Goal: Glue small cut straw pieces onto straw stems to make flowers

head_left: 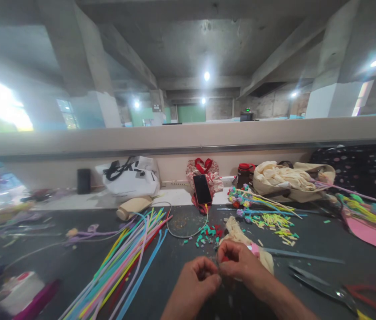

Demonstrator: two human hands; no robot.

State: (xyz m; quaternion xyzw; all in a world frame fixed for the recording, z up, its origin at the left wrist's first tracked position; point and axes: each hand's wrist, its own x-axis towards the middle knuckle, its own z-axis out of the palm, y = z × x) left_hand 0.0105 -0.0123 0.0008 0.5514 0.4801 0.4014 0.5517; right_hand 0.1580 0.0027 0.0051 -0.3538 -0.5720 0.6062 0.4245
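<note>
Low in the middle of the view, my left hand (196, 282) and my right hand (244, 264) meet fingertip to fingertip above the dark tabletop (161, 280). Both are closed in a pinch. Whatever lies between the fingers is too small to make out. A cream cloth (236, 229) shows beyond and beneath my right hand, with something pink (254, 250) beside the wrist. Just past my hands lie small green and red cut pieces (210, 233). To the left is a bundle of long coloured fuzzy stems (131, 258).
Large scissors (331, 289) lie partly spread at the right. A phone (202, 189) with a cable (171, 226) leans on a patterned bag (193, 168). Yellow cut pieces (274, 222), small flowers on stems (241, 200), a white bag (134, 178) and a pink sheet (371, 233) lie around.
</note>
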